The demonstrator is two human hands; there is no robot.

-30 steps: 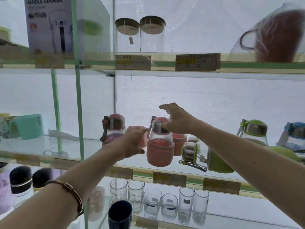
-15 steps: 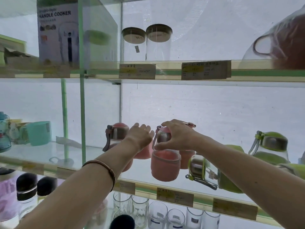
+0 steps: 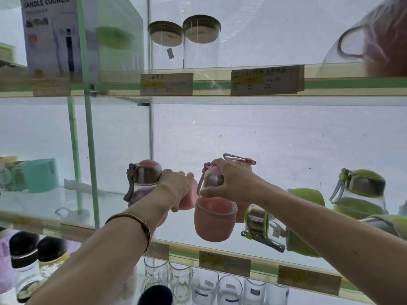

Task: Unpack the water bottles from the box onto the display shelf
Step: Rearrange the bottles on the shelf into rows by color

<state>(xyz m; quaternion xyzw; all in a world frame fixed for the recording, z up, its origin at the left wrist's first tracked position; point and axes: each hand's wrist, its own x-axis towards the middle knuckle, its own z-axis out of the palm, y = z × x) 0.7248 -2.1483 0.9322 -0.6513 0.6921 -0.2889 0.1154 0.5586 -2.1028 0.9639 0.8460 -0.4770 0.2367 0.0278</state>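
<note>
On the middle glass shelf stand several pink water bottles. My right hand grips the steel neck of the front pink bottle, which stands upright in a pink sleeve. My left hand curls round another pink bottle just to its left, mostly hidden by the hand. A third pink bottle with a steel collar and strap stands further left. One more pink bottle shows behind my right hand. No box is in view.
Green bottles: one lying on its side, one upright to the right. Glass jars and a cooker box sit on the upper shelf. Drinking glasses fill the lower shelf. A teal cup stands left.
The view has tilted up slightly. My left hand has closed round the pink bottle it was touching with straight fingers. My right hand has slid from the front bottle's cap to its neck.
</note>
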